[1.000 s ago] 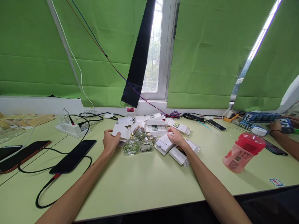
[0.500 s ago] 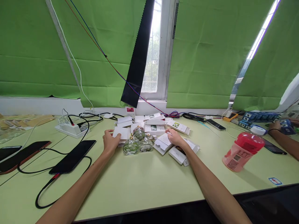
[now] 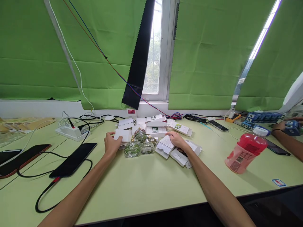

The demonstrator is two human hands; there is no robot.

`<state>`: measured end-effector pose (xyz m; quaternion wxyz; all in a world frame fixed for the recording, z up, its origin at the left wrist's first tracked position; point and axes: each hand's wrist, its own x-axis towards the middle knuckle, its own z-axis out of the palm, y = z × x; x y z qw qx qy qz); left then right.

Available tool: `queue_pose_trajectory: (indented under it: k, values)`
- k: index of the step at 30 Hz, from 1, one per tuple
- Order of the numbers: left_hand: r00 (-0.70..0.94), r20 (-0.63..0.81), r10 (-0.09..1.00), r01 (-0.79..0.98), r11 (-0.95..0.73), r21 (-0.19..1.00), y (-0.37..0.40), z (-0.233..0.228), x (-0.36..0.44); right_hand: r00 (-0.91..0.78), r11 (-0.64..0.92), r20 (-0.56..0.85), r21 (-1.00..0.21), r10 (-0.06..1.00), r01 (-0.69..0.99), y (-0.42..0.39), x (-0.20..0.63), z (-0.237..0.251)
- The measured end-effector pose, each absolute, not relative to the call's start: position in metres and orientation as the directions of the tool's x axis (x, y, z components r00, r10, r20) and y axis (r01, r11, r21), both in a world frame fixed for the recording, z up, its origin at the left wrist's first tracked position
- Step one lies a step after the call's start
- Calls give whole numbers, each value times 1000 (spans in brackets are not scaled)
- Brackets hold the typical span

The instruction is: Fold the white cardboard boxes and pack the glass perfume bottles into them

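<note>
My left hand (image 3: 113,142) is closed on the left edge of a plain white box (image 3: 122,135) at the left of the pile. My right hand (image 3: 177,139) grips a white carton with printed text (image 3: 165,145), whose near end flap hangs open. Between my hands stand several clear glass perfume bottles (image 3: 132,149), grouped close together. Under my right wrist lies another white carton (image 3: 181,156) with its flaps open. Behind the bottles, more white boxes (image 3: 156,130) are heaped, some with small pictures on them.
A pink drink bottle (image 3: 246,153) stands to the right. On the left lie phones (image 3: 74,160), looping cables and a white power strip (image 3: 72,130). Another person's hand (image 3: 278,126) is by blue boxes (image 3: 264,117) at far right. Cables (image 3: 195,118) run along the wall.
The view has shifted very slightly. Both hands and the boxes they touch keep their places.
</note>
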<state>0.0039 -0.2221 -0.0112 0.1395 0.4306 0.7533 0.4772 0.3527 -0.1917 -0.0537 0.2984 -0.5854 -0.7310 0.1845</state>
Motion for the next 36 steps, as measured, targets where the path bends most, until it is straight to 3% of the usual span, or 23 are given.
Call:
queue_pose_trajectory:
  k: [11, 26, 32, 36]
  values:
    - [-589, 196, 784, 504, 167, 848, -222, -12, 4, -40, 308, 383, -670, 923, 676, -198, 348, -45]
    - [-583, 206, 786, 527, 173, 832, -223, -12, 5, 90, 543, 697, -625, 711, 561, -230, 332, -13]
    - [-525, 412, 745, 640, 27, 768, -237, 2, 16, 100, 675, 847, -482, 522, 558, -242, 315, -7]
    - [-326, 665, 672, 722, -277, 634, -251, 7, 26, 14, 771, 906, -368, 423, 521, -253, 297, -7]
